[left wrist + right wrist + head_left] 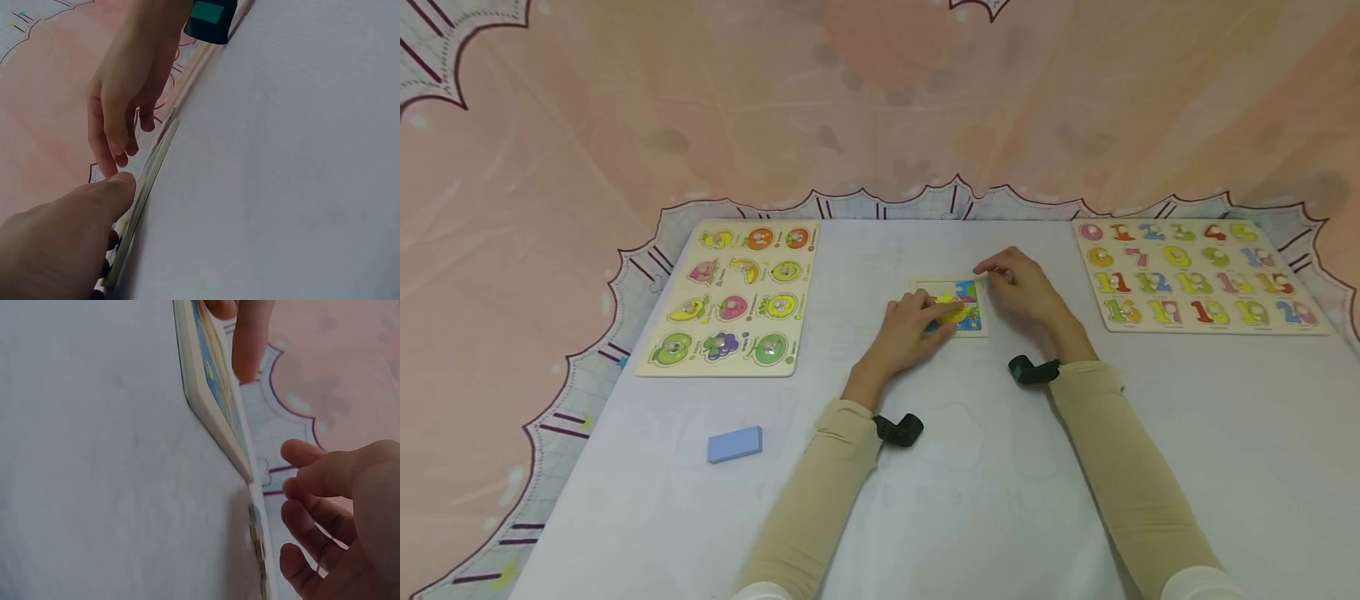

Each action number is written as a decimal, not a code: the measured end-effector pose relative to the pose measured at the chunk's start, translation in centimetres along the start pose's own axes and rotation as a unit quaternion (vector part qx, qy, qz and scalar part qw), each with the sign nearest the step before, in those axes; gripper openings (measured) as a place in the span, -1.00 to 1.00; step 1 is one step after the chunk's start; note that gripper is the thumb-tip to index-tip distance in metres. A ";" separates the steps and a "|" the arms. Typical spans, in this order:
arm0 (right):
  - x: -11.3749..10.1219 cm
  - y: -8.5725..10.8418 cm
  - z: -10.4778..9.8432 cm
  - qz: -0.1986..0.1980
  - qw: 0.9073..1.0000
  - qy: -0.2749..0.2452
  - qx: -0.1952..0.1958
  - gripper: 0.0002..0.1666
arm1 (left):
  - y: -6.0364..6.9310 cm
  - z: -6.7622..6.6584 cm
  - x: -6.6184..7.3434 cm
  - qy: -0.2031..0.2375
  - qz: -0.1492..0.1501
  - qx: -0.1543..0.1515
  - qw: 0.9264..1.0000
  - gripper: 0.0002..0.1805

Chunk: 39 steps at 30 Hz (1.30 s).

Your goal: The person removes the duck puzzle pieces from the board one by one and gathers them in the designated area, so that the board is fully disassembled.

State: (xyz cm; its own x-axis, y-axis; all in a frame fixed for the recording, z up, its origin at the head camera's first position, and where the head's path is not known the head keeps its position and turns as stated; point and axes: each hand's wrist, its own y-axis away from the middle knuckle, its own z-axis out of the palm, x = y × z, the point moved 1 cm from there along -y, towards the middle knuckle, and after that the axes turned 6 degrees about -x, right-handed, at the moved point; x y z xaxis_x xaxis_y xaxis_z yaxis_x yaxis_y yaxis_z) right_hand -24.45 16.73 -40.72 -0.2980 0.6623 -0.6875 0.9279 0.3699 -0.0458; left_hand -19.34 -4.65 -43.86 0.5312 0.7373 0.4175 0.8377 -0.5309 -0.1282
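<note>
A small square jigsaw puzzle in a pale frame (972, 332) lies near the table's middle, with blue, yellow and pink pieces in it. My left hand (910, 329) rests over its left part, fingers extended across the pieces and hiding some of them. Just off the frame's upper right corner is my right hand (1026, 287), raised, its fingers loosely bent with nothing seen between them. In the right wrist view the right hand (337, 512) is beside the puzzle frame (215, 422), apart from it.
A fruit puzzle board (751, 325) lies on the left and a number puzzle board (1210, 292) at the back right. Nearer the front left is a blue block (734, 445). A patterned peach cloth (737, 100) hangs behind the white table (970, 517).
</note>
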 end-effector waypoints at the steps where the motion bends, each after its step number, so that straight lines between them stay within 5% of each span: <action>1: -0.2 -0.1 0.2 -0.006 1.000 0.005 -0.009 -0.70 | 0.0 0.0 0.1 -0.005 -0.001 -0.001 1.000 -0.59; 12: -1.2 -0.4 1.8 -0.023 0.995 0.039 -0.090 -0.66 | 0.0 0.0 0.5 -0.035 -0.006 -0.005 0.999 -0.63; 39: -1.5 -0.2 2.0 -0.028 0.995 0.042 -0.084 -0.66 | 0.1 -0.3 0.8 -0.031 -0.021 -0.012 0.999 -0.64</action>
State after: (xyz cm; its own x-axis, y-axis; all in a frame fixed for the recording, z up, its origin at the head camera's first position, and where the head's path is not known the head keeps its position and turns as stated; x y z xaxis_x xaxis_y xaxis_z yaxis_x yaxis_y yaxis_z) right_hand -23.75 14.32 -41.12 -0.3722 0.6866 -0.6245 0.8609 0.5069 0.0442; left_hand -18.89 -4.20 -43.29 0.5037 0.7830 0.3650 0.8562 -0.5088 -0.0901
